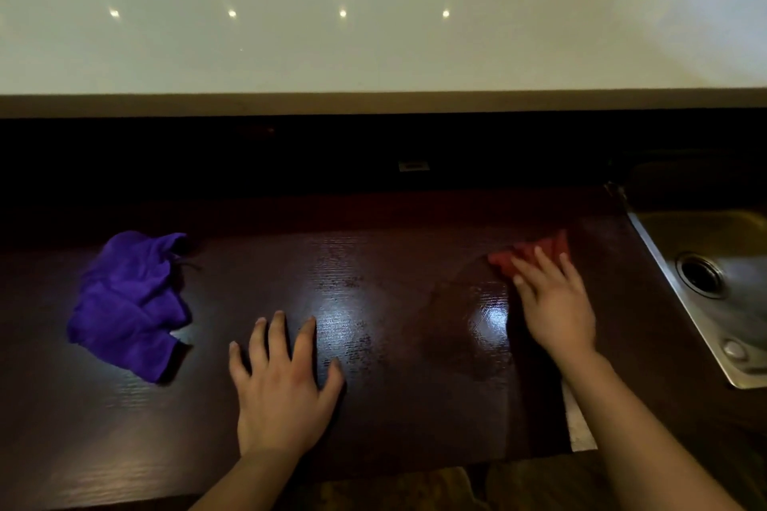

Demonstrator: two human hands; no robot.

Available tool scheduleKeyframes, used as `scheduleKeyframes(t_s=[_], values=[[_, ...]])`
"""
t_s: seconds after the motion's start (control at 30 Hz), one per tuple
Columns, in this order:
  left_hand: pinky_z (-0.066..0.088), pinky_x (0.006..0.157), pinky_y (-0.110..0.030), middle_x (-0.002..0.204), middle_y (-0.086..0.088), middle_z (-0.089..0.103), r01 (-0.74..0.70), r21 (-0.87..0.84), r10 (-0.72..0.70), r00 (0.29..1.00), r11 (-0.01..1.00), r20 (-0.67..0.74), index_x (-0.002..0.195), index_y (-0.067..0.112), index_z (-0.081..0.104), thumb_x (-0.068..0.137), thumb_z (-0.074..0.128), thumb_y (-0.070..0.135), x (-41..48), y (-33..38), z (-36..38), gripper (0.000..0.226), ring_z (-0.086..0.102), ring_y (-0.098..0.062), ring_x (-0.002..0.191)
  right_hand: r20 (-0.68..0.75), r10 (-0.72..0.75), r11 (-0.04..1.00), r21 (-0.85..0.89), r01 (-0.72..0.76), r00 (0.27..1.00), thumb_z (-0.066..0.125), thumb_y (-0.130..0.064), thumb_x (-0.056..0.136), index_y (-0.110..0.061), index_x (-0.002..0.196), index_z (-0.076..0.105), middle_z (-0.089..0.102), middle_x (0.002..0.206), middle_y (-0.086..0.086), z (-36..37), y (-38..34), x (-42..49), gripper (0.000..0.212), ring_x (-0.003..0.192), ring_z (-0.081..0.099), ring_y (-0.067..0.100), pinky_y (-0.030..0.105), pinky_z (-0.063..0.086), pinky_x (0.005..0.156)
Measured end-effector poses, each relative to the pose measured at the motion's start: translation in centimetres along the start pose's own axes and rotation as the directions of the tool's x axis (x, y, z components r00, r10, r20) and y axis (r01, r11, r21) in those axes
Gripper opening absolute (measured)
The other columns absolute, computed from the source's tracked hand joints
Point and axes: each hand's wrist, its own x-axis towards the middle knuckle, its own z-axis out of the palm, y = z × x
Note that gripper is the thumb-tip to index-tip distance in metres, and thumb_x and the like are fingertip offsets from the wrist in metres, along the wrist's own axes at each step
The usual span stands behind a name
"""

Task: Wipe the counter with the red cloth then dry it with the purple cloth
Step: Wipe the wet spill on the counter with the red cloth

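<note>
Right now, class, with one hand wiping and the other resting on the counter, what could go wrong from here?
1. The right hand pushes the red cloth close to the sink; it could slide over the edge.
2. The left hand lies flat on the counter, possibly leaving prints to wipe again.
3. The purple cloth lies bunched nearby; a wet streak might reach it.

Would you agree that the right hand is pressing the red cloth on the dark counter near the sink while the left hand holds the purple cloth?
Not quite. In the head view the left hand lies flat and empty on the dark counter; the purple cloth lies untouched beside it. The right hand does press the red cloth near the sink.
</note>
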Motion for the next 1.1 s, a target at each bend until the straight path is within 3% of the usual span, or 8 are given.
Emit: scheduleKeyframes(t_s=[0.07, 0.17, 0.37, 0.47, 0.57, 0.7, 0.97, 1.1], values=[[0.023, 0.109, -0.068, 0.144, -0.021, 0.046, 0.005, 0.004, -0.005, 1.0, 1.0, -0.002, 0.134, 0.022, 0.054, 0.084, 0.042, 0.059, 0.0, 0.0, -0.1, 0.064, 0.034, -0.04, 0.138, 0.04, 0.045, 0.999, 0.004, -0.046, 0.998, 0.044, -0.04, 0.1, -0.038, 0.137, 0.051, 0.034, 0.156, -0.001, 0.6, -2.4, 3.6, 0.038, 0.148, 0.013, 0.03, 0.039, 0.016, 0.12], [0.024, 0.109, -0.068, 0.144, -0.02, 0.047, 0.009, 0.0, -0.009, 1.0, 1.0, 0.003, 0.135, 0.022, 0.054, 0.083, 0.042, 0.059, 0.0, 0.0, -0.3, 0.065, 0.034, -0.04, 0.138, 0.116, -0.194, 0.978, -0.053, 0.201, 0.974, 0.038, -0.041, 0.101, -0.042, 0.141, 0.045, 0.029, 0.159, -0.004, 2.1, -7.2, 4.3, 0.04, 0.149, 0.011, 0.029, 0.041, 0.012, 0.121], [0.024, 0.109, -0.069, 0.143, -0.021, 0.048, 0.008, -0.018, -0.008, 1.0, 1.0, -0.008, 0.134, 0.02, 0.056, 0.082, 0.042, 0.059, -0.1, 0.1, -0.5, 0.066, 0.036, -0.041, 0.138, 0.196, -0.672, 0.734, 0.05, 0.677, 0.714, 0.045, -0.049, 0.094, -0.048, 0.131, 0.051, 0.04, 0.153, -0.009, 3.0, -7.6, -8.4, 0.037, 0.146, 0.025, 0.027, 0.047, 0.026, 0.117], [0.025, 0.108, -0.069, 0.143, -0.021, 0.048, 0.003, -0.02, -0.003, 1.0, 1.0, -0.01, 0.134, 0.02, 0.056, 0.082, 0.043, 0.058, -0.1, 0.1, -0.4, 0.066, 0.036, -0.041, 0.138, 0.154, -0.594, 0.8, 0.01, 0.6, 0.79, 0.055, -0.041, 0.093, -0.044, 0.129, 0.056, 0.045, 0.15, -0.007, 2.0, -3.4, -7.6, 0.036, 0.145, 0.029, 0.027, 0.047, 0.034, 0.113], [0.025, 0.108, -0.069, 0.143, -0.021, 0.048, 0.0, -0.008, 0.0, 1.0, 1.0, 0.0, 0.134, 0.02, 0.055, 0.082, 0.044, 0.058, 0.1, 0.0, -0.4, 0.066, 0.035, -0.041, 0.138, 0.059, -0.256, 0.966, -0.008, 0.257, 0.965, 0.058, -0.034, 0.094, -0.04, 0.128, 0.06, 0.045, 0.15, -0.003, 1.1, -3.8, -1.9, 0.034, 0.146, 0.024, 0.028, 0.037, 0.025, 0.118], [0.026, 0.107, -0.069, 0.142, -0.021, 0.049, 0.004, -0.003, -0.004, 1.0, 1.0, 0.006, 0.134, 0.021, 0.055, 0.082, 0.044, 0.059, -0.1, 0.1, -0.4, 0.066, 0.036, -0.04, 0.137, 0.084, -0.153, 0.988, -0.007, 0.154, 0.985, 0.043, -0.043, 0.099, -0.044, 0.135, 0.05, 0.032, 0.158, -0.002, 3.0, -10.6, 3.7, 0.037, 0.149, 0.011, 0.031, 0.041, 0.014, 0.121], [0.024, 0.11, -0.067, 0.143, -0.018, 0.049, 0.013, -0.016, -0.013, 1.0, 1.0, 0.006, 0.134, 0.023, 0.055, 0.081, 0.045, 0.06, 0.0, -0.1, -0.2, 0.065, 0.036, -0.039, 0.137, 0.172, -0.733, 0.671, 0.026, 0.741, 0.658, 0.047, -0.048, 0.092, -0.045, 0.13, 0.052, 0.046, 0.149, -0.006, 4.9, -12.3, -4.8, 0.038, 0.143, 0.033, 0.029, 0.049, 0.029, 0.115], [0.023, 0.111, -0.067, 0.144, -0.018, 0.047, 0.012, -0.027, -0.011, 1.0, 1.0, 0.005, 0.135, 0.024, 0.054, 0.081, 0.046, 0.059, 0.0, -0.1, -0.2, 0.064, 0.034, -0.038, 0.139, 0.017, -0.372, 0.928, 0.011, 0.372, 0.928, 0.063, -0.029, 0.091, -0.033, 0.124, 0.064, 0.052, 0.144, 0.003, 2.5, -7.5, 0.0, 0.033, 0.14, 0.037, 0.035, 0.052, 0.034, 0.113]])
